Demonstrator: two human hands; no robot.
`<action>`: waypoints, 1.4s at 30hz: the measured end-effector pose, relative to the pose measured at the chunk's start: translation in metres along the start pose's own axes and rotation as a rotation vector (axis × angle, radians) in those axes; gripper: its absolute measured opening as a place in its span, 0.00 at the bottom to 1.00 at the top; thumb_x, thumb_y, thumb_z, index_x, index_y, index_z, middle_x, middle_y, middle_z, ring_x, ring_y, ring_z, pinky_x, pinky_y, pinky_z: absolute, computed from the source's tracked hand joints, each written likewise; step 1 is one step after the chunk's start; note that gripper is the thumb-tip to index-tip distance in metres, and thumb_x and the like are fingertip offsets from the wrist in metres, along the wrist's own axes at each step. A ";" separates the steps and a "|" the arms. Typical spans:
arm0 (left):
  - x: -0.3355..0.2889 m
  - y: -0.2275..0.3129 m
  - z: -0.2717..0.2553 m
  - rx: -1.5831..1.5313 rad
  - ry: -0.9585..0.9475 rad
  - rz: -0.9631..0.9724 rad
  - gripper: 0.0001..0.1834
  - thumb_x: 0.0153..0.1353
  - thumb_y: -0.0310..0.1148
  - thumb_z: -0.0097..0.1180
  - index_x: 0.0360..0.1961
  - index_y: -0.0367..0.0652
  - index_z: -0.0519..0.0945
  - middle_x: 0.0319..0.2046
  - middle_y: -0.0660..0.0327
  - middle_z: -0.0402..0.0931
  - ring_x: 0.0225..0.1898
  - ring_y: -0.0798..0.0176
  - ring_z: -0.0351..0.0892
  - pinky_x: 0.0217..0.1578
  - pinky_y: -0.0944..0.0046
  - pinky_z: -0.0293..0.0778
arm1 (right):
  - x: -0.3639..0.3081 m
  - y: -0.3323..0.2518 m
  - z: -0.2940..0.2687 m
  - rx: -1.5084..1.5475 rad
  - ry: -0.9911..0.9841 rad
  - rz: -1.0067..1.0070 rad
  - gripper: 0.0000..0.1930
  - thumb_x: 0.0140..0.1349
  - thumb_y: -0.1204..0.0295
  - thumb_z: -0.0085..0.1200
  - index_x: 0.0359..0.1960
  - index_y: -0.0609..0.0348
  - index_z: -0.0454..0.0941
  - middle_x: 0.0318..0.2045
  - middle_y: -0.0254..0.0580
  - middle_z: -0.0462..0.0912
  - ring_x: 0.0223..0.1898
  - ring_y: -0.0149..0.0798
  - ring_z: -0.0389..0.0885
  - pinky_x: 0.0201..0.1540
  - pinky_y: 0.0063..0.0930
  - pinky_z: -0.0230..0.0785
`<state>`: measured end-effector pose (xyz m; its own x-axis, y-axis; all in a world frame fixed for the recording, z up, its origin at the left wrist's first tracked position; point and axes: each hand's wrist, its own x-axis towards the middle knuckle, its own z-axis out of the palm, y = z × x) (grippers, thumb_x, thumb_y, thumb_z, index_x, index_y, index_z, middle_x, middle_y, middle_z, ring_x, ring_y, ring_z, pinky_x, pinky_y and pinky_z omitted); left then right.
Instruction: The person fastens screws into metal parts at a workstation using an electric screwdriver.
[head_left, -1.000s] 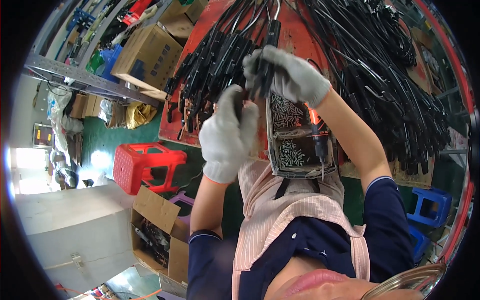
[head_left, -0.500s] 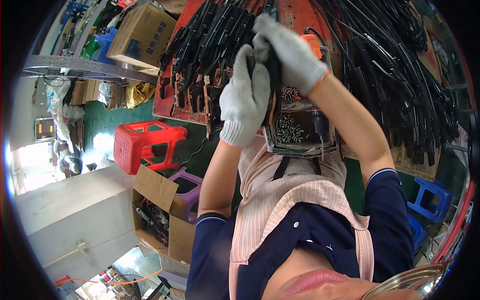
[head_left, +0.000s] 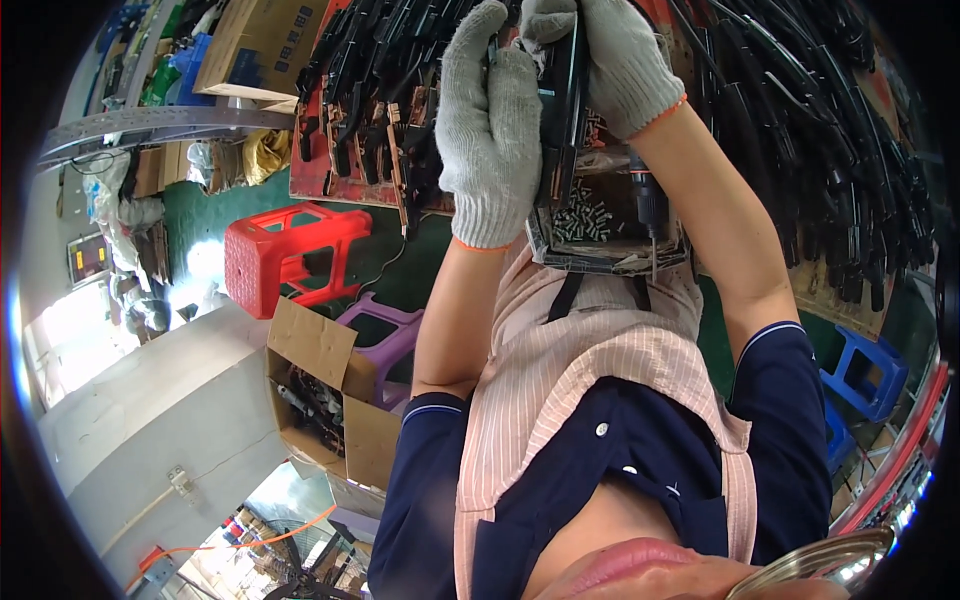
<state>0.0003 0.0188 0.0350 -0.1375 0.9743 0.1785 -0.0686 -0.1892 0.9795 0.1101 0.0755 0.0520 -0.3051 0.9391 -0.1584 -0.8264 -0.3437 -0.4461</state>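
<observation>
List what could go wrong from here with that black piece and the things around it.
The black piece held in the gloved right hand might slip and scatter the loose screws, whose tray appears close by. The driver shows next to the right forearm, so a sideways arm movement could knock it.

At upper centre, the held part [head_left: 566, 135] overlaps the left side of a tray [head_left: 605, 265] containing screws [head_left: 583, 217]; a stool [head_left: 254, 266] stands mid-left.

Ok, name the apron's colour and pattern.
Pale pink with thin white stripes; the apron shows best in the head view.
</observation>
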 end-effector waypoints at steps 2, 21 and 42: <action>0.027 -0.050 -0.006 -0.659 -0.279 0.791 0.21 0.71 0.29 0.47 0.62 0.32 0.67 0.54 0.57 0.72 0.49 0.68 0.74 0.52 0.66 0.71 | 0.000 0.007 0.008 -0.031 0.026 0.005 0.11 0.69 0.60 0.51 0.30 0.48 0.70 0.17 0.26 0.68 0.16 0.26 0.69 0.20 0.20 0.67; -0.030 -0.026 -0.026 -0.467 -0.398 -0.692 0.13 0.65 0.29 0.56 0.49 0.37 0.74 0.38 0.57 0.77 0.34 0.70 0.77 0.27 0.72 0.73 | -0.042 -0.019 -0.005 -1.944 0.096 -0.863 0.34 0.60 0.55 0.62 0.61 0.64 0.65 0.51 0.54 0.76 0.50 0.49 0.80 0.51 0.36 0.75; -0.038 -0.046 -0.024 -0.693 -0.263 -0.819 0.11 0.61 0.39 0.61 0.40 0.46 0.76 0.23 0.66 0.73 0.15 0.76 0.67 0.09 0.78 0.55 | -0.141 -0.044 -0.059 -0.423 -0.105 -1.086 0.22 0.52 0.64 0.62 0.50 0.46 0.73 0.37 0.35 0.74 0.29 0.30 0.73 0.49 0.31 0.73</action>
<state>-0.0154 -0.0123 -0.0190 0.4111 0.8162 -0.4060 -0.5930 0.5777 0.5610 0.2170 -0.0417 0.0423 0.4106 0.7263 0.5513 -0.4594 0.6870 -0.5629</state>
